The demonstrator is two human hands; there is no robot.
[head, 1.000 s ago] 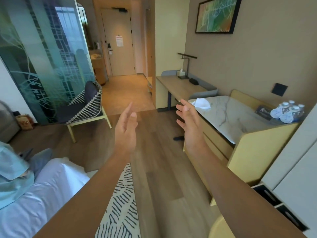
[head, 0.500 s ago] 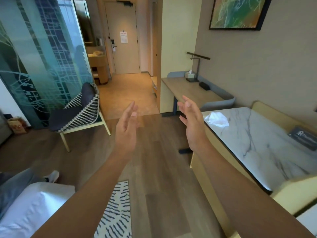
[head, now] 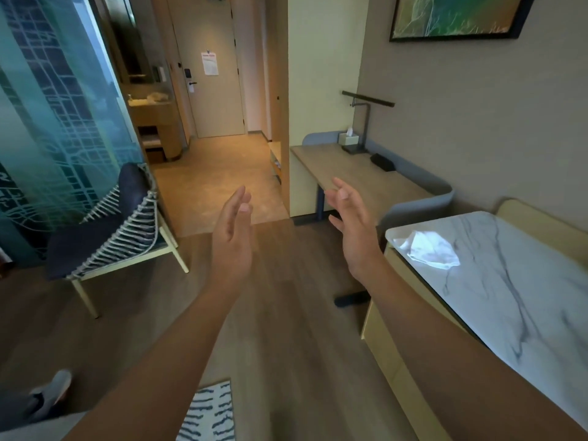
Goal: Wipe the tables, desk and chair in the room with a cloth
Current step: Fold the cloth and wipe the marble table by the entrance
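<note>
Left hand and right hand hover over the floor, palms facing, fingers straight and together, empty. The crumpled white cloth lies at the marble table's far corner, stretched diagonally inward.

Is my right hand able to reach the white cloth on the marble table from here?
Probably yes: the right hand is empty, and nothing stands between it and the cloth on the marble table.

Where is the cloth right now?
Head view, right side: the white cloth lies crumpled on the marble table near its far corner, right of the right hand.
</note>
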